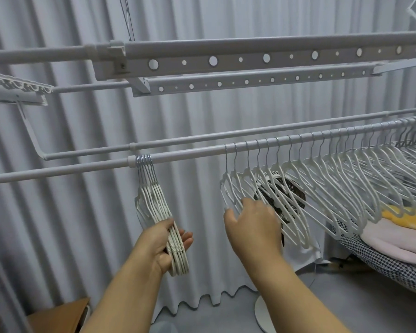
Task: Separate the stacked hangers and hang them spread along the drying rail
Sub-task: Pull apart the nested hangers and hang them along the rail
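At about 8 o'clock in the view, a brown cardboard box (63, 316) sits at the lower edge. Above it, from 9 o'clock rising toward 2 o'clock, runs the pale drying rail (58, 169), with a thinner second bar (178, 140) just behind it and a perforated overhead rack (226, 60) higher up, all against a grey pleated curtain (82, 212).

Near the centre, slightly toward 7 o'clock, a tight bundle of stacked hangers (154, 207) hangs by its grouped hooks from the drying rail. The left hand (165, 246) grips the lower end of this bundle, thumb over the front and fingers (186, 239) curled behind, holding the ribbed bars together.

A bare stretch of rail lies between the bundle and the next group. At about 4 o'clock from centre, the right hand (252, 224) reaches into the leftmost of the spread hangers (322, 179); its fingers are bent loosely around a hanger's shoulder, though I cannot tell whether they actually clasp it. Behind that hand stands a round fan (291, 191), partly hidden.

The spread hangers run evenly spaced along the rail toward 2 o'clock. Below them, at 4 o'clock, a houndstooth-covered board (382, 263) carries pink cloth (394, 239) and yellow cloth (404, 217).
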Tool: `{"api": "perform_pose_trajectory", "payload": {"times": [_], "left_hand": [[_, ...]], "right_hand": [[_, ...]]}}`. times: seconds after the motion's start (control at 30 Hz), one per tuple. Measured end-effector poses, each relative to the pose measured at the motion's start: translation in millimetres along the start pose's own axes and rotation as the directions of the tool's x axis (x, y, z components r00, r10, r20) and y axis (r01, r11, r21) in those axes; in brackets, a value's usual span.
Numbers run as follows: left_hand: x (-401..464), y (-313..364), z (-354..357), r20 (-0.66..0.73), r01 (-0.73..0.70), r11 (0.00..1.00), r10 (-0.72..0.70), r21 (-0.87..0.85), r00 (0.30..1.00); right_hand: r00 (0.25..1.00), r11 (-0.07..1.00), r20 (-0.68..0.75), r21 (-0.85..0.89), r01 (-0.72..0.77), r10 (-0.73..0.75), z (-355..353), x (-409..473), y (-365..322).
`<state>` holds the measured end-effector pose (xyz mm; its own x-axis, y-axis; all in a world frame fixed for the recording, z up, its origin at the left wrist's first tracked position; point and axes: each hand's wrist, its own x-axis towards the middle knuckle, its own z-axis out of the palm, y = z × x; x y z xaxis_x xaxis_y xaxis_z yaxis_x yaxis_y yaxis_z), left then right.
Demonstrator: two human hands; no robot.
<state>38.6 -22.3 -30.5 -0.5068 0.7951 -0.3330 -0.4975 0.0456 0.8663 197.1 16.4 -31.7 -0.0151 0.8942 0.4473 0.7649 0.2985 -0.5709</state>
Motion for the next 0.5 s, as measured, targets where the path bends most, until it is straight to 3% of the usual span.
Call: {"api": "perform_pose_trajectory", "payload": {"times": [0.07, 0.17, 0.27, 0.37, 0.43, 0.5], "left_hand": [[-0.1, 0.4, -1.0, 0.004, 0.003, 1.0, -0.003, 0.0, 1.0], [1.1, 1.1, -2.9, 0.001, -0.001, 1.0, 0.001, 0.011, 1.0], [1.5, 2.2, -5.9, -0.003, -0.021, 0.998, 0.021, 0.052, 1.0], [-2.8, 2.9, -7.8, 0.047, -0.013, 0.998, 0.01, 0.069, 0.999], [-3.3, 3.0, -8.8, 0.074, -0.013, 0.998, 0.009, 0.062, 0.997], [-0.9, 2.8, -10.7, 0.069, -0.013, 0.998, 0.009, 0.059, 0.998]], "right_hand": [[0.997, 0.994, -0.038, 0.084, 0.066, -0.063, 2.3, -2.0, -9.7], [0.988, 0.938, 0.121, 0.343, 0.044, -0.091, 13.0, -1.9, -30.4], [0.921, 0.887, 0.384, 0.446, -0.123, -0.065, 32.1, 3.2, -48.5], [0.795, 0.727, 0.607, 0.537, -0.427, 0.019, 53.7, 12.4, -63.0], [0.717, 0.657, 0.694, 0.512, -0.553, 0.063, 61.8, 15.8, -70.5], [0.693, 0.607, 0.718, 0.523, -0.598, 0.064, 69.7, 17.6, -74.8]]}}
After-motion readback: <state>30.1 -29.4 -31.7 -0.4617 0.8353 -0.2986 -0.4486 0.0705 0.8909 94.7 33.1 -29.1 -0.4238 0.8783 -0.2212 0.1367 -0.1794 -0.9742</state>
